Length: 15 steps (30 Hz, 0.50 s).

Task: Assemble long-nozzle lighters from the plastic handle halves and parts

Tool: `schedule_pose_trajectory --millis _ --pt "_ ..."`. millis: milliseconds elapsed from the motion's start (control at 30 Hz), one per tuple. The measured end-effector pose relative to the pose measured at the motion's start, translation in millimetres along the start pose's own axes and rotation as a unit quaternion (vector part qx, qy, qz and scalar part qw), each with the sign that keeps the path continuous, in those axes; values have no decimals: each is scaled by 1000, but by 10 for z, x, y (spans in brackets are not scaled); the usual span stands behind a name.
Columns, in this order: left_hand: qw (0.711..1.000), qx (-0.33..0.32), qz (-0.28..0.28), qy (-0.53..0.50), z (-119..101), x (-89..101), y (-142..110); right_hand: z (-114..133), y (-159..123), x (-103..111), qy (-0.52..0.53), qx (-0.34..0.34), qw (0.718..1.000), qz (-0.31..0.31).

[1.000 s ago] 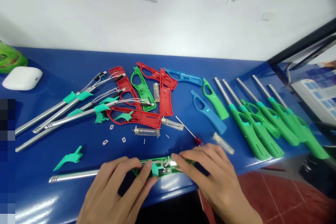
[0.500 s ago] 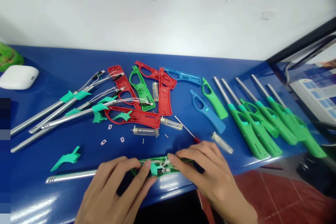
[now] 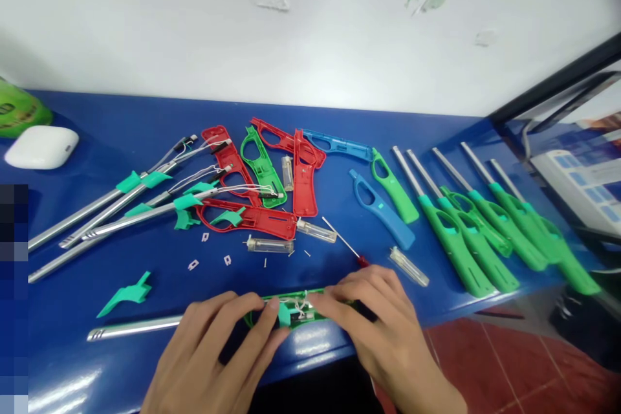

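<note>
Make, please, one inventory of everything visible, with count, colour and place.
lighters: 5, green/silver, right
wired tubes: 4, silver, left
red half-shells: 4, red, centre
blue half-shells: 2, blue, centre-right
green half-shells: 3 loose, green, centre to right
tanks: 4 loose, clear, centre to right
levers: at least 3 loose, teal, left
flat plates: 3, whitish, centre-left
screws: about 3, silver, centre
screwdriver: 1, red-handled, centre
case: 1, white, far left
pouch: 1, green, far left
table: 1, blue, beneath
wall: 1, white, behind
frame: 1, dark, far right
floor: 1, red, lower right
open lighter: 1, green/silver, in hands
left hand, right hand: bare, front
</note>
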<state>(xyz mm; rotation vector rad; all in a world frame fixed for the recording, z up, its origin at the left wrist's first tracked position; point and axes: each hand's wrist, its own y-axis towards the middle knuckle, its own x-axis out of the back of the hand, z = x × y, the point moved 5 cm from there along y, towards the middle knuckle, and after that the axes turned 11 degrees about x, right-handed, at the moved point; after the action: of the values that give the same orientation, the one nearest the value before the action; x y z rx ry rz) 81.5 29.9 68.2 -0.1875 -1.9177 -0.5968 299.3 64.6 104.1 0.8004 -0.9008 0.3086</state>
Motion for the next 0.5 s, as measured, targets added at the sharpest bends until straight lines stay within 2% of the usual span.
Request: schedule_pose_trajectory --millis 100,300,500 --pt "999 -23 13 25 -19 -23 -54 10 23 9 -3 6 1000 -4" --pt "999 -2 36 26 39 -54 -84 0 16 10 12 3 1000 -19" --pt "1000 -9 -3 24 -19 15 7 -10 14 1 21 0 999 -29"
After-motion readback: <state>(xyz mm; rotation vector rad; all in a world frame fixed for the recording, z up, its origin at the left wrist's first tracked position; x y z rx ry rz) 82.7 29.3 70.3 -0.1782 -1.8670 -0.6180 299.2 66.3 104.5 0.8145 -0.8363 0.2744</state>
